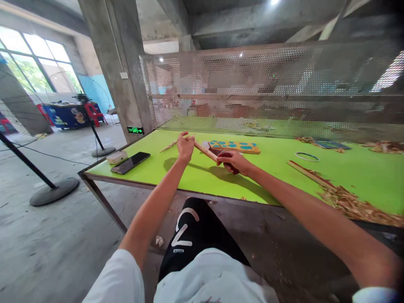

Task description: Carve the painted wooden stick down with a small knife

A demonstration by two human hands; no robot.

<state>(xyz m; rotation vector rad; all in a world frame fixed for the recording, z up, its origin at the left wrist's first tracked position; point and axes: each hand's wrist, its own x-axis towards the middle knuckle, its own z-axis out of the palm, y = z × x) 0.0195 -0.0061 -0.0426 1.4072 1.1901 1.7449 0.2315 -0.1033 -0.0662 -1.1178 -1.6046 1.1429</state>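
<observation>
A slim, pale wooden stick runs between my two hands above the green table. My left hand is closed around its far-left end. At the stick's near-right end, my right hand is closed on a tool with a dark red handle; its working part is hidden by the fingers. A pointed piece of wood lies just left of my left hand. Behind the stick rests a yellow board with blue patches.
On the green table are a phone and a small pale box at left. A strip of wood, a ring and piled wood shavings lie at right. A perforated metal screen stands along the back.
</observation>
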